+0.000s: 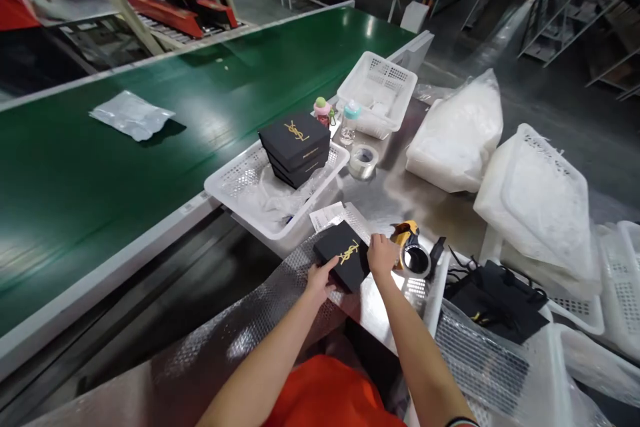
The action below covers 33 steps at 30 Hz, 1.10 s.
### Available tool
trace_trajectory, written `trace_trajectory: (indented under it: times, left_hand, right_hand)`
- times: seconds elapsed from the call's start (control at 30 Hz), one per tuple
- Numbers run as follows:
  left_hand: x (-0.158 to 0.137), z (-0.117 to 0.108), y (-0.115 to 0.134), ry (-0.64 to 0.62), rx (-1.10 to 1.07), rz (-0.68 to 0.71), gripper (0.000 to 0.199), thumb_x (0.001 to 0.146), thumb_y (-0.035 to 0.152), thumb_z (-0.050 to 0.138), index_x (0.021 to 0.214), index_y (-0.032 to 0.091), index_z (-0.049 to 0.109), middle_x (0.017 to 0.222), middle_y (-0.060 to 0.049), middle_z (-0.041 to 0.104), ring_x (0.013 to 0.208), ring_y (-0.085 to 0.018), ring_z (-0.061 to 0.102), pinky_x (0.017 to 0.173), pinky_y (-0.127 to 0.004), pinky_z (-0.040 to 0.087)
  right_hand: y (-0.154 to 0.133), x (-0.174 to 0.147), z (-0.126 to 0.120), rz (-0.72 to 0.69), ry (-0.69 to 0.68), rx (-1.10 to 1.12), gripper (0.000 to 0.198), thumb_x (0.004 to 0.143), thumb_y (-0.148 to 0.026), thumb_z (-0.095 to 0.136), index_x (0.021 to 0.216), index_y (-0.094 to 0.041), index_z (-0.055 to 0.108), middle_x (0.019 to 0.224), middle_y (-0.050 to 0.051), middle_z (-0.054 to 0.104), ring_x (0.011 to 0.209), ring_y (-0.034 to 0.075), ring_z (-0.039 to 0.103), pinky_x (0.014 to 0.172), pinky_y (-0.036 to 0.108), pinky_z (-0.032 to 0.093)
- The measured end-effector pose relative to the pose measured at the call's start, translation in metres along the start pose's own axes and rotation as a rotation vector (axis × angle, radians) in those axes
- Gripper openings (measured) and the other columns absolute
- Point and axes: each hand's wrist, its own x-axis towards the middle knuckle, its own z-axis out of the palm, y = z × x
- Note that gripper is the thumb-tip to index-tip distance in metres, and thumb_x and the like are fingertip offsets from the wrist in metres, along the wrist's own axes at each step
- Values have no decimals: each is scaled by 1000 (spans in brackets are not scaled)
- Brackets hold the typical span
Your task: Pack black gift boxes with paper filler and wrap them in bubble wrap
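A black box with a gold logo lies flat over a sheet of bubble wrap in front of me. My left hand grips the box's near left edge, its thumb on the lid. At the opposite side, my right hand has its fingers curled against the box's right edge. A white printed slip rests just beyond the box. To the right of my right hand sits a yellow tape dispenser, with a roll of tape at it.
A white basket holds several stacked black boxes. Behind it runs a green conveyor carrying a silver packet. Clear tape and bottles stand beyond. Black paper bags fill a right-hand basket. A person is far left.
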Motion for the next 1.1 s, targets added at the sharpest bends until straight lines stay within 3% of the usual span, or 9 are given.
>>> trace_trajectory:
  times: [0.23,0.37,0.63,0.93,1.1]
  left_hand:
    - [-15,-26,3,-16,-33,-20,28,75,28,78,94,16,60,75,-4,67,57,-17,62,56,-36,57]
    - [-17,-35,2,-5,-19,-34,26,74,23,78,93,16,62,77,-5,70,58,-18,64,53,-34,56]
    - [-13,-22,-5,36,-84,-10,25,73,18,79,93,15,64,85,-7,73,61,-17,66,61,-36,59]
    - [-15,-13,-10,107,-143,54,30,76,17,77,96,18,55,88,-5,71,61,-15,66,56,-32,57]
    - [-8,-14,-17,127,-95,76,31,78,22,76,98,20,53,90,-3,69,60,-13,63,54,-28,53]
  right_hand:
    - [14,15,-6,71,-18,20,30,100,-20,37,104,-16,67,102,12,68,89,22,61,68,30,33]
    - [26,38,-22,145,-2,19,33,102,-22,34,111,-16,64,110,12,67,93,21,60,65,28,32]
    - [52,74,-69,136,-22,-5,36,101,-25,35,107,-18,69,104,11,67,87,19,57,65,28,32]
    - [29,35,-118,-22,0,-20,34,100,-29,39,102,-18,71,103,9,68,90,20,59,62,29,28]
    - [0,-2,-142,-103,-111,44,32,100,-30,41,101,-20,71,101,8,69,90,20,62,62,28,32]
